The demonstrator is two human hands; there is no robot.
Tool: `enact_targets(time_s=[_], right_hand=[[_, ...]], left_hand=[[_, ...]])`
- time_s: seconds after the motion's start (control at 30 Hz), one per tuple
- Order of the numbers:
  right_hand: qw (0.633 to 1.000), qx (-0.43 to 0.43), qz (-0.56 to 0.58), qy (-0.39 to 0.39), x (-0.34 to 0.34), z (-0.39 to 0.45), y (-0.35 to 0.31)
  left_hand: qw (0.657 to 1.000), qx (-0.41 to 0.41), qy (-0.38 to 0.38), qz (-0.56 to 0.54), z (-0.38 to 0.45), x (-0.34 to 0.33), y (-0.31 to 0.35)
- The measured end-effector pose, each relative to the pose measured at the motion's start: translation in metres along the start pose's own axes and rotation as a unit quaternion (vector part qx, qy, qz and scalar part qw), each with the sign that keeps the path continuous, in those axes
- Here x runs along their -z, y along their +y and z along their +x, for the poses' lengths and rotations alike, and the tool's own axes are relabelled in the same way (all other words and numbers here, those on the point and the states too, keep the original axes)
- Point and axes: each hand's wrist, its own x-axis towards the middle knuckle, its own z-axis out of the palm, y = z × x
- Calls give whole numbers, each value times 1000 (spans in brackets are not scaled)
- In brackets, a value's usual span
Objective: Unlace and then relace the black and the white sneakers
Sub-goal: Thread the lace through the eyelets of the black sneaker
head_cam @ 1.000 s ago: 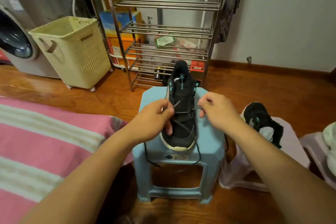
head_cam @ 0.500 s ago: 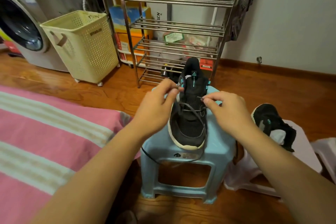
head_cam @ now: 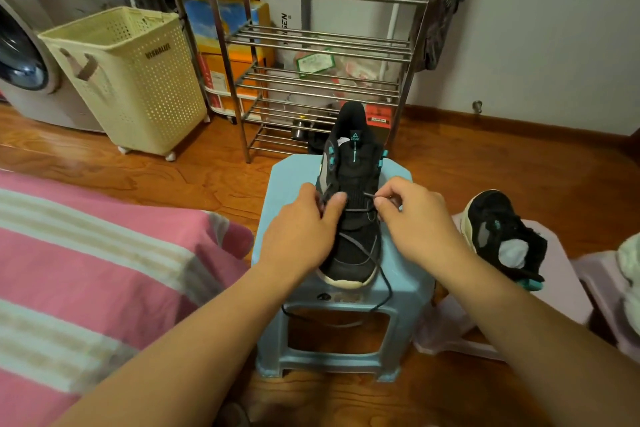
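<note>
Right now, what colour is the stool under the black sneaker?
Light blue stool, clearest in the head view.

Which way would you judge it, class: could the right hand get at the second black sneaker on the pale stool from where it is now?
Probably yes. The right hand pinches the lace, but the second black sneaker lies uncovered just beside that forearm, with nothing between them.

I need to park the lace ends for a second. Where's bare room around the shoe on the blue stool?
Bare seat shows on the blue stool left of the black sneaker, behind the left hand, and a narrower strip right of the toe, below the right hand. The pink stool is crowded by the second black sneaker.
</note>
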Motion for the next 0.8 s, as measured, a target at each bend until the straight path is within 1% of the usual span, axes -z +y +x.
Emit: enact_targets(time_s=[0.07, 0.13, 0.17, 0.23, 0.3, 0.4, 0.53, 0.6, 0.63, 0.7, 0.73, 0.8], right_hand=[[1000, -5, -4, -4, -3, -2, -1], [1000, -10, -3, -15, -1, -2, 0], [999, -20, 18, -24, 0, -1, 2], [991, -67, 110, -47, 3, -2, 4], [976, -113, 178, -54, 2, -4, 5], [967, -142, 199, -68, 4, -8, 4], [955, -163, 221, -111, 14, -19, 1], [955, -156, 215, -130, 18, -26, 4], [964, -139, 190, -126, 18, -28, 6], [986, -87, 115, -89, 18, -28, 12], [991, -64, 89, -74, 18, -26, 14], [995, -31, 69, -60, 18, -22, 15]], left_hand=[[998, -9, 3, 57, -2, -4, 4], [998, -10, -9, 58, 3, -3, 3], [999, -1, -23, 42, 7, -1, 1], [999, 18, -44, 8, 12, 3, -2], [999, 19, -40, 9, 12, 6, 1], [996, -19, -27, 79, 11, 12, 9], [985, -36, -59, 156, 5, 26, 12], [983, -38, -78, 162, 0, 33, 11], [983, -41, -78, 161, -2, 35, 11], [985, -66, -48, 150, -5, 37, 13], [987, -83, -29, 133, -5, 36, 16], [990, -103, -17, 95, -5, 30, 24]])
